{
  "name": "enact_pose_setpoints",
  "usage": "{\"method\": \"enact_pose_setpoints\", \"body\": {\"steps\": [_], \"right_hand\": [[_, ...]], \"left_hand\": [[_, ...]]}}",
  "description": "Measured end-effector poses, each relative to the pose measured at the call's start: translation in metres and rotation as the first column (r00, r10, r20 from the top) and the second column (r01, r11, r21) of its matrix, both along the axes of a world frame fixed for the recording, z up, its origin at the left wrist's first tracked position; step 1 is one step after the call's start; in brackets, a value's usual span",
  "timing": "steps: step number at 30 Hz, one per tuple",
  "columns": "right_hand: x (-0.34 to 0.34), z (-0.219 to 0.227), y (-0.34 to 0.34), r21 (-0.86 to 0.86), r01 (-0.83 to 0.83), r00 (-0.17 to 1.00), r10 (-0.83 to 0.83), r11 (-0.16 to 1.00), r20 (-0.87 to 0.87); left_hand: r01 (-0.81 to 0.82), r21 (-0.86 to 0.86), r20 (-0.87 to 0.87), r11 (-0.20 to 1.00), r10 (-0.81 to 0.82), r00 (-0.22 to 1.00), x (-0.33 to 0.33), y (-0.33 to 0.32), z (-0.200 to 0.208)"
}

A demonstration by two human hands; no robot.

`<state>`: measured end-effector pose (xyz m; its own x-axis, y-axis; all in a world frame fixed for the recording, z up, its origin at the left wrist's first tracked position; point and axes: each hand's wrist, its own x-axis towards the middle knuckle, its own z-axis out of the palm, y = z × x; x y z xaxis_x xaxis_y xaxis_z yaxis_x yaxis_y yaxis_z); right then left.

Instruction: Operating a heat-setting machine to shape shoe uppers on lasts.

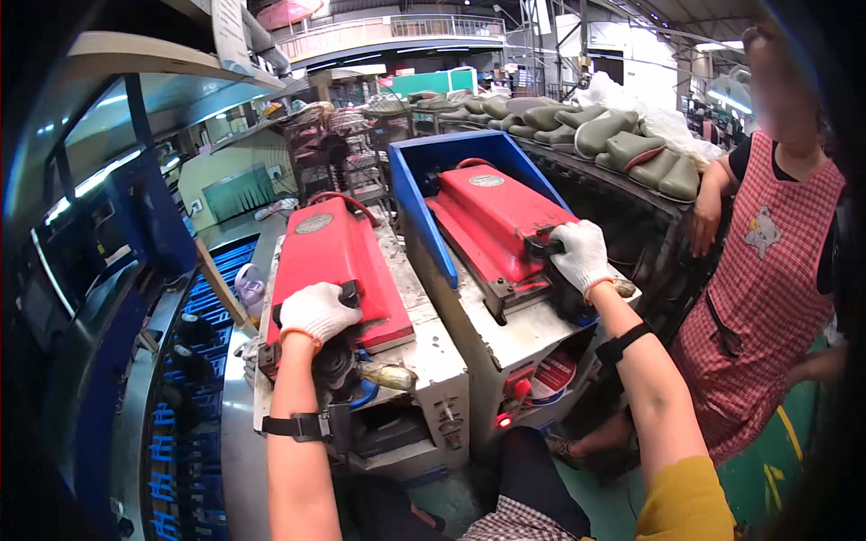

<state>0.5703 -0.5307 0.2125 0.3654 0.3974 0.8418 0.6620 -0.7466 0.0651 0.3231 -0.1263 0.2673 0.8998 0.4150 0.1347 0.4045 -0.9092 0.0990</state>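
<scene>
Two machines stand side by side in front of me, each topped by a long red metal cover. My left hand [317,312], in a white knit glove, is closed round the black handle at the near end of the left red cover [311,248]. My right hand [580,255], gloved the same way, grips the black handle [538,245] on the right red cover [492,212]. Both covers lie low over their white machine bodies. Below my left hand a worn, wrapped lever grip [388,375] sticks out; another worn grip [622,287] shows beside my right wrist.
A blue metal guard [417,207] surrounds the right machine's back and left side. Green-grey boots [622,149] are piled on a rack behind it. A person in a red checked apron [749,298] stands close on the right. At left runs a conveyor with blue racks [194,379].
</scene>
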Motion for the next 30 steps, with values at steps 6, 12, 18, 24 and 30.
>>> {"method": "enact_pose_setpoints", "body": {"steps": [6, 12, 18, 24, 30], "right_hand": [[-0.008, 0.009, 0.009, -0.026, 0.012, 1.0, -0.012, 1.0, -0.008], [-0.006, 0.008, 0.012, -0.033, 0.04, 0.999, -0.04, 0.999, -0.018], [-0.009, 0.007, 0.01, -0.04, 0.051, 0.998, -0.052, 0.998, -0.022], [0.001, 0.007, 0.006, -0.003, 0.017, 0.999, -0.017, 1.0, 0.03], [-0.002, 0.006, 0.025, -0.051, -0.014, 0.999, 0.015, 0.999, 0.03]], "left_hand": [[0.028, -0.025, 0.045, 0.999, -0.027, 0.999, -0.005, 0.005, 0.001], [0.005, -0.012, 0.051, 1.0, -0.004, 0.999, -0.008, 0.002, 0.003], [-0.001, -0.011, 0.066, 1.0, 0.001, 0.998, -0.008, -0.002, 0.001], [0.024, 0.002, 0.062, 1.0, -0.024, 0.998, -0.005, -0.003, 0.007], [0.024, -0.051, 0.045, 0.998, -0.022, 0.999, -0.019, 0.009, 0.004]]}}
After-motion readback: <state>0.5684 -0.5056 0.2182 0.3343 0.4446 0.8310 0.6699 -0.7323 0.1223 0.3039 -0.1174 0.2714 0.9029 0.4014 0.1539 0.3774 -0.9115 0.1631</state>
